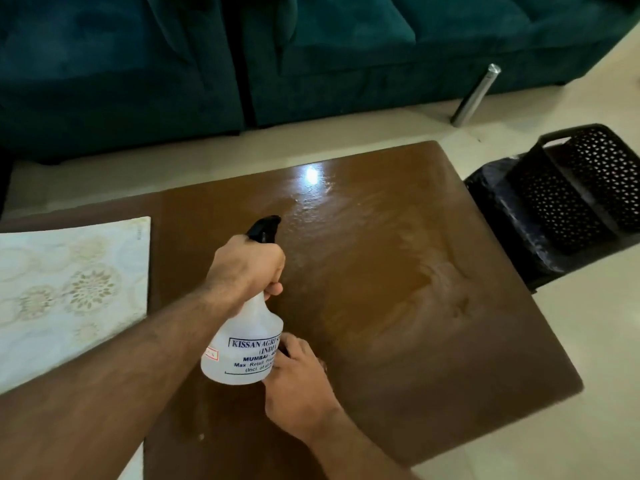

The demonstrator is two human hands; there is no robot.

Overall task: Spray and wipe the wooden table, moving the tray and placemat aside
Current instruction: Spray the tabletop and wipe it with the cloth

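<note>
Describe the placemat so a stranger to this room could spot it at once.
Start at the brown wooden table in front of the green sofa. The placemat lies flat on the table's left part, left of the spray bottle held in the left hand. It is the only pale thing on the tabletop, a whitish rectangle printed with gold round flower patterns.
</note>
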